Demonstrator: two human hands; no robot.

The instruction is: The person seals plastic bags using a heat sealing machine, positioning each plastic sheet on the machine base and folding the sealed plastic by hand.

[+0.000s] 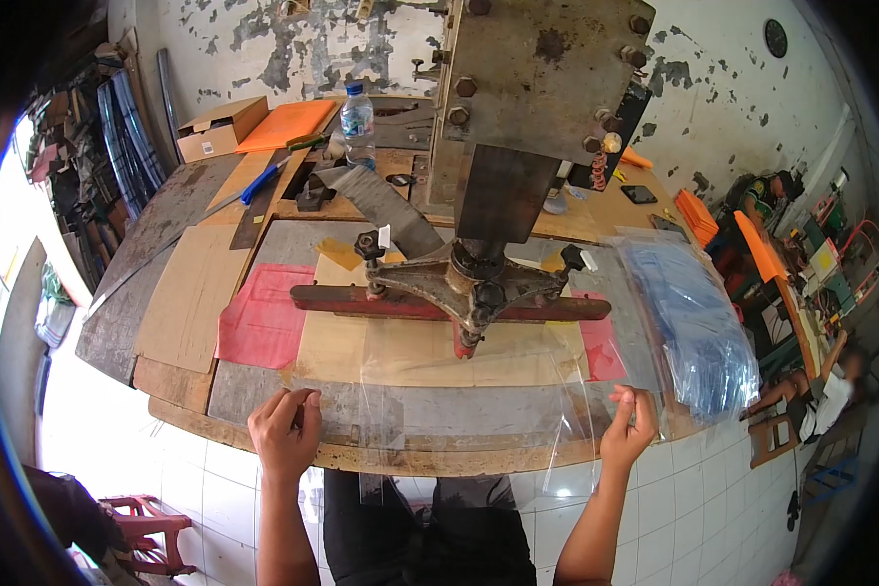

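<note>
My left hand (285, 430) hovers at the table's front edge, its fingers curled in with nothing visible in them. On the other side my right hand (631, 426) is likewise curled, close to the right edge of a clear plastic sheet (479, 415). That sheet lies between my hands and hangs over the front edge; no contact with either hand shows. Above its far part stands a press with a red-edged bar (400, 306) under a black metal spider bracket (479, 283). Beneath the bar are a tan board (332, 352) and red sheets (264, 317).
To the right lies a stack of clear bluish plastic sheets (698, 327). A water bottle (357, 127), a cardboard box (222, 129) and a blue-handled cutter (260, 184) are at the back left. Two people sit at the far right. A red stool (146, 532) stands at lower left.
</note>
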